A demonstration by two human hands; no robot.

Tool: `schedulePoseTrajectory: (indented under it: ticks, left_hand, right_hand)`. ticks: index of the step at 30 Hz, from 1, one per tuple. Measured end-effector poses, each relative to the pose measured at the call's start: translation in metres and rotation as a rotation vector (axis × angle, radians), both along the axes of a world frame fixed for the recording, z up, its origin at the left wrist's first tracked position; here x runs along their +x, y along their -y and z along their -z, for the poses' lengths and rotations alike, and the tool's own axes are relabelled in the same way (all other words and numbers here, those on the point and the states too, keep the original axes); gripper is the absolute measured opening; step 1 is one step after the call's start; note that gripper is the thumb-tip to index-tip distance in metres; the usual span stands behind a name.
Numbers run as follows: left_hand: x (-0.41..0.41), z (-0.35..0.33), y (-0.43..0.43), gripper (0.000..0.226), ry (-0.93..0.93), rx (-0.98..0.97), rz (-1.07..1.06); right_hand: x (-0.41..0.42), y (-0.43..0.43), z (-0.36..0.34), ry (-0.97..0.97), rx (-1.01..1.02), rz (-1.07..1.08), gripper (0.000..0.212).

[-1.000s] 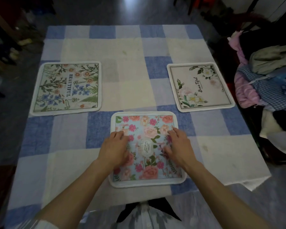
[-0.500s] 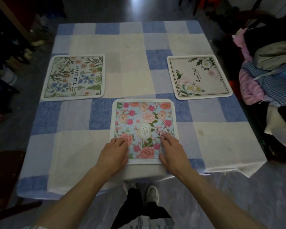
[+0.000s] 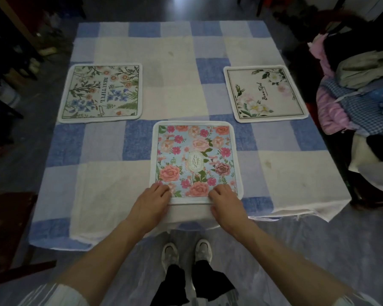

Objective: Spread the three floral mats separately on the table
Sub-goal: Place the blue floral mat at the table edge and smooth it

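- Three floral mats flat on the counter, well apart: BEAUTIFUL mat upper left, white-rose mat upper right, pink mat centre.
- Slid back from pink mat's middle to its near edge: left hand, right hand, fingers loosely bent, pressing, gripping nothing.
- Probably finished; only lifting off left.

Left hand slid back from middle to near edge of pink mat, right hand likewise

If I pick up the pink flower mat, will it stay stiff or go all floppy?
Probably floppy: the pink flower mat lies thin and flat, with a soft cloth-like rim. It likely weighs little, being so thin. Pushed, it may slide and bunch the checked tablecloth beneath, not roll.
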State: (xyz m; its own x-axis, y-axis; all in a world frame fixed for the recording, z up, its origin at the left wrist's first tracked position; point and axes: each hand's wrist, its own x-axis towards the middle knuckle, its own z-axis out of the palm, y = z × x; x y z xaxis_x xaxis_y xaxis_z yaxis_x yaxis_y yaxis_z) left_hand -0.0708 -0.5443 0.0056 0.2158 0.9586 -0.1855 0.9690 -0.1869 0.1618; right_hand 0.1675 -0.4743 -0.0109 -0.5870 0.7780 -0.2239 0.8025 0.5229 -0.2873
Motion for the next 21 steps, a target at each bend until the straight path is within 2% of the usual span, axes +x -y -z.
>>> schedulePoseTrajectory:
  ticks: [7, 12, 21]
  left_hand:
    - [-0.008, 0.01, -0.009, 0.023, -0.185, 0.001, 0.165]
    - [-0.009, 0.009, -0.008, 0.016, -0.178, 0.032, 0.177]
    - [0.0, 0.008, 0.001, 0.028, -0.109, 0.116, 0.127]
  right_hand:
    - [-0.003, -0.005, -0.002, 0.002, 0.091, -0.079, 0.012]
    - [-0.002, -0.003, -0.004, -0.022, 0.154, -0.113, 0.009]
    - [-0.001, 0.0, 0.0, -0.06, 0.184, -0.076, 0.009]
